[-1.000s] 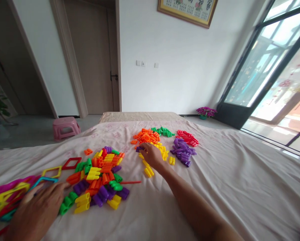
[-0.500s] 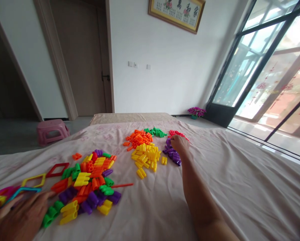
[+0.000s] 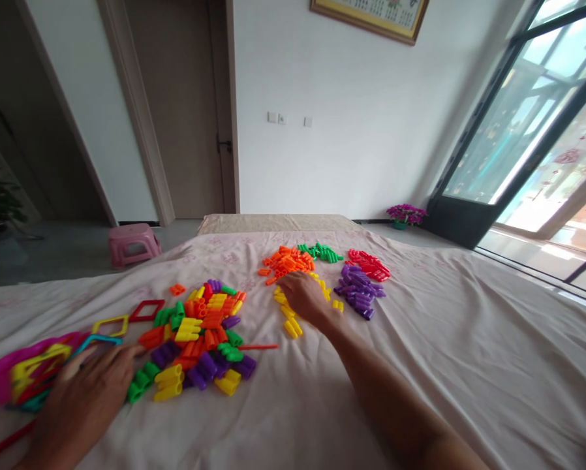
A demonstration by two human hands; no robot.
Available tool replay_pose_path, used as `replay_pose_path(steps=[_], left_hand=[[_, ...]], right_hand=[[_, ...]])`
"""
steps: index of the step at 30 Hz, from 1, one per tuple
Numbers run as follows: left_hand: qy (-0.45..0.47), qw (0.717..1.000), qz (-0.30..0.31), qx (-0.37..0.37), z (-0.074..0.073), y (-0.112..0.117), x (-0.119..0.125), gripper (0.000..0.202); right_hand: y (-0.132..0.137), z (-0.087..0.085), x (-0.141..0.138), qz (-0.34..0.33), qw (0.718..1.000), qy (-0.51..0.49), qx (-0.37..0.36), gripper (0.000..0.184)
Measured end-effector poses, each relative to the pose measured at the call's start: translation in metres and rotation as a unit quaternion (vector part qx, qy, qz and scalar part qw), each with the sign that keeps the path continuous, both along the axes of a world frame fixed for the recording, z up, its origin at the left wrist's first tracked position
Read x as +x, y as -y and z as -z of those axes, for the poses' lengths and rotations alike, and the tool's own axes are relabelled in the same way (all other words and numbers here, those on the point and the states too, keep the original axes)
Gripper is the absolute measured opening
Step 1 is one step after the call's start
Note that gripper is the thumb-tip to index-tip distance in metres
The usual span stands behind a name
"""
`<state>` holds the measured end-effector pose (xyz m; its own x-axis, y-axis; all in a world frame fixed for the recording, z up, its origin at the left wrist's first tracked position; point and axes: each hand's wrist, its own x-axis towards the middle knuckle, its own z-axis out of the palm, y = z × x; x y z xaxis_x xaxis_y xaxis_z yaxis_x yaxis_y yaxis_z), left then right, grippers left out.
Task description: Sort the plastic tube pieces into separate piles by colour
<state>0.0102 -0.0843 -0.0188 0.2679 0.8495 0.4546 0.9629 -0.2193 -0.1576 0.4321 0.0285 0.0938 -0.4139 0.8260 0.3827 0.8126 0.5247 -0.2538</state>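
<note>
My left hand (image 3: 91, 393) rests low on the left with its fingers stretched out. Its fingertips reach the near-left side of a mixed pile of plastic tube blocks (image 3: 212, 318), beside a green block (image 3: 142, 382). My right hand (image 3: 303, 295) is over the yellow block pile (image 3: 293, 326), close to the orange block pile (image 3: 289, 261). It looks curled downward; its fingers are blurred and partly hidden, so any block in them does not show. To its right lie the purple block pile (image 3: 359, 290) and the red block pile (image 3: 368, 265). A green block pile (image 3: 321, 252) lies at the back.
Square plastic frames (image 3: 111, 325) and a pink bag-like thing (image 3: 4, 375) lie at the left. A thin red stick (image 3: 261, 346) juts from the mixed pile. The bed-like surface has a wrinkled pale cloth (image 3: 469, 365). A pink stool (image 3: 134, 245) stands beyond it.
My right hand has moved left from the purple and red piles to above the yellow pile. The left hand stays by the mixed pile. The whole view has shifted slightly.
</note>
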Motion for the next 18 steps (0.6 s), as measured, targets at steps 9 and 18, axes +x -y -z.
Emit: replay_pose_path(steps=[9, 18], left_hand=[[-0.022, 1.000, 0.004, -0.010, -0.014, 0.006, 0.010, 0.032], [-0.029, 1.000, 0.001, -0.006, -0.019, 0.007, 0.014, 0.032]], right_hand=[[0.061, 0.038, -0.064, -0.200, 0.976, -0.032, -0.083, 0.034], [0.062, 0.043, -0.063, -0.271, 0.959, -0.042, -0.077, 0.062]])
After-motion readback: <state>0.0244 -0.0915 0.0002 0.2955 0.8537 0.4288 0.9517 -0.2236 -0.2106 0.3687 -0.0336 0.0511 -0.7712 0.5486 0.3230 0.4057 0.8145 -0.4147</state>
